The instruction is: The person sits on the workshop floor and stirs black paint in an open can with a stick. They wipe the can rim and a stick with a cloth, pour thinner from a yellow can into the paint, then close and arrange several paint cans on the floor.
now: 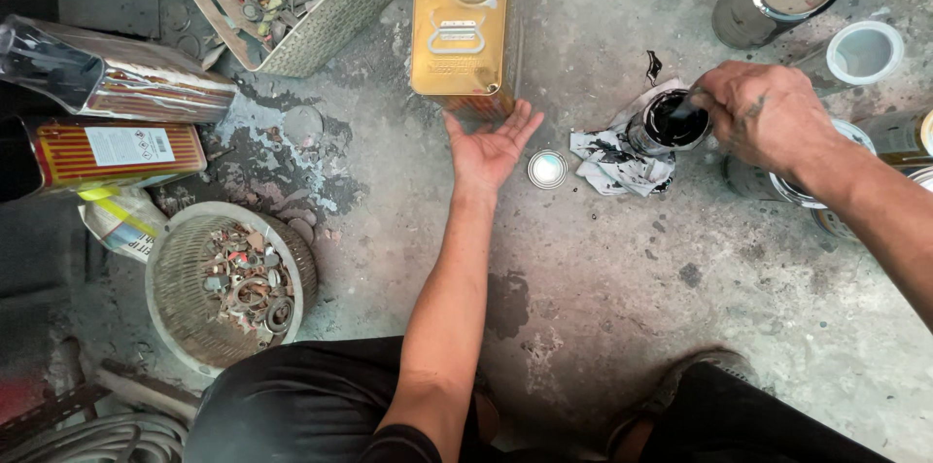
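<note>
The right hand (763, 113) grips a dark tool dipped into a small open can of black paint (669, 123), which stands on stained paper (607, 160) on the concrete floor (603, 288). The left hand (491, 147) lies flat, palm up, fingers spread, empty, just below a gold rectangular tin (460, 21).

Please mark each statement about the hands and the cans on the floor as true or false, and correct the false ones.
1. The left hand lies open, palm up, next to the gold rectangular can. True.
2. The right hand holds nothing. False: it grips a dark tool dipped in the small can of black paint.
3. The small can stands on stained paper. True.
4. The small round lid closes the black paint can. False: it lies on the floor beside it.
</note>
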The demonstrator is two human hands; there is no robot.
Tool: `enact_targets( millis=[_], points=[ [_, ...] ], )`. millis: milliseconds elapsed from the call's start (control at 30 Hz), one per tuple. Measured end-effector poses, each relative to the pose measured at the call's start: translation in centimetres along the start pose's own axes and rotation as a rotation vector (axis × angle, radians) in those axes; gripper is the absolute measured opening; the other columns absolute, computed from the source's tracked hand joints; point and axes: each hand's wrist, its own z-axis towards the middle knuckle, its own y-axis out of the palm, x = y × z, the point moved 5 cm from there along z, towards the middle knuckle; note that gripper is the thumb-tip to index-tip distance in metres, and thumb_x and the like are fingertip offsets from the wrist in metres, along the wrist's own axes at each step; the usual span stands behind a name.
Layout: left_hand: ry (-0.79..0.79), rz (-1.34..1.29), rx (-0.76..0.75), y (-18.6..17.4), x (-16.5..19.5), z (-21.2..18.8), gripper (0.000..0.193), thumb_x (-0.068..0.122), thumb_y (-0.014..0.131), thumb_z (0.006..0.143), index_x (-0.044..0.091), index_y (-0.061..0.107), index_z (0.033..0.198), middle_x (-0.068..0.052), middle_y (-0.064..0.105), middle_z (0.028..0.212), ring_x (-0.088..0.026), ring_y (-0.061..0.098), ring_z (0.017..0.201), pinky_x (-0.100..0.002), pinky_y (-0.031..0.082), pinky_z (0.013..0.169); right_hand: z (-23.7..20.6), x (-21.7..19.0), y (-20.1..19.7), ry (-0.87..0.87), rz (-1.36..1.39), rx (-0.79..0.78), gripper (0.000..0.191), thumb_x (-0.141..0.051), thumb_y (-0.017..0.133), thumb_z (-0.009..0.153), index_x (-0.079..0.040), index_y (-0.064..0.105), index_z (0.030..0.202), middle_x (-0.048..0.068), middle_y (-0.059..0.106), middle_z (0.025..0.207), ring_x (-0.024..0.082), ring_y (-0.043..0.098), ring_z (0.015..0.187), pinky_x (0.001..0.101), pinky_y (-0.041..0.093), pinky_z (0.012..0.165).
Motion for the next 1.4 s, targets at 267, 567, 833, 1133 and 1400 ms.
enact_targets(
  millis=[267, 567, 833, 1133, 1400],
  points=[
    [0.168, 0.767, 0.088, -4.5, -7.0, -1.0, 0.045, 0.03, 0.068, 0.097, 0.008, 0.054, 0.133, -0.009, 0.062, 0.083, -0.018, 0.058, 0.059, -0.04, 0.052, 0.052, -0.1, 0.4, 0.5, -0.032, -0.003, -0.034, 0.014, -0.018, 0.067, 0.097, -0.006, 0.072, 0.103, 0.014, 0.072, 0.098, 0.037, 0.07, 0.093, 0.0461, 0.058, 0.079],
    [0.544, 2.137, -0.791, 3.9, -13.1, -5.2, 0.02, 0.026, 0.068, 0.095, 0.008, 0.071, 0.102, -0.004, 0.067, 0.072, -0.014, 0.065, 0.062, -0.033, 0.052, 0.054, -0.1, -0.4, 0.1, -0.071, 0.051, -0.034, 0.016, -0.009, 0.067, 0.086, -0.006, 0.072, 0.101, 0.013, 0.073, 0.1, 0.036, 0.07, 0.089, 0.045, 0.058, 0.076],
    [-0.834, 2.762, -1.148, 3.3, -9.7, -26.4, 0.033, 0.03, 0.062, 0.095, -0.001, 0.065, 0.108, -0.015, 0.069, 0.076, -0.028, 0.07, 0.065, -0.044, 0.056, 0.058, -0.5, 0.1, 0.1, -0.07, 0.036, -0.006, 0.009, -0.013, 0.068, 0.094, -0.006, 0.073, 0.099, 0.013, 0.073, 0.099, 0.036, 0.071, 0.089, 0.0441, 0.059, 0.077],
    [-0.542, 2.782, -1.049, 6.5, -6.0, -30.6, 0.047, 0.028, 0.065, 0.094, 0.001, 0.057, 0.131, -0.027, 0.065, 0.117, -0.046, 0.064, 0.107, -0.055, 0.051, 0.088, -0.9, 0.8, -0.1, -0.123, 0.071, 0.037, 0.013, -0.01, 0.066, 0.094, -0.005, 0.074, 0.104, 0.015, 0.073, 0.099, 0.035, 0.072, 0.09, 0.0423, 0.06, 0.08],
    [-0.196, 2.765, -1.081, 6.7, -3.9, -29.1, 0.061, 0.029, 0.068, 0.091, 0.0, 0.05, 0.142, -0.033, 0.058, 0.133, -0.046, 0.058, 0.12, -0.054, 0.043, 0.101, -0.6, 0.2, -0.5, -0.119, 0.093, 0.056, 0.009, -0.007, 0.064, 0.101, -0.004, 0.071, 0.105, 0.014, 0.074, 0.103, 0.033, 0.071, 0.091, 0.0415, 0.06, 0.084]
  ],
)
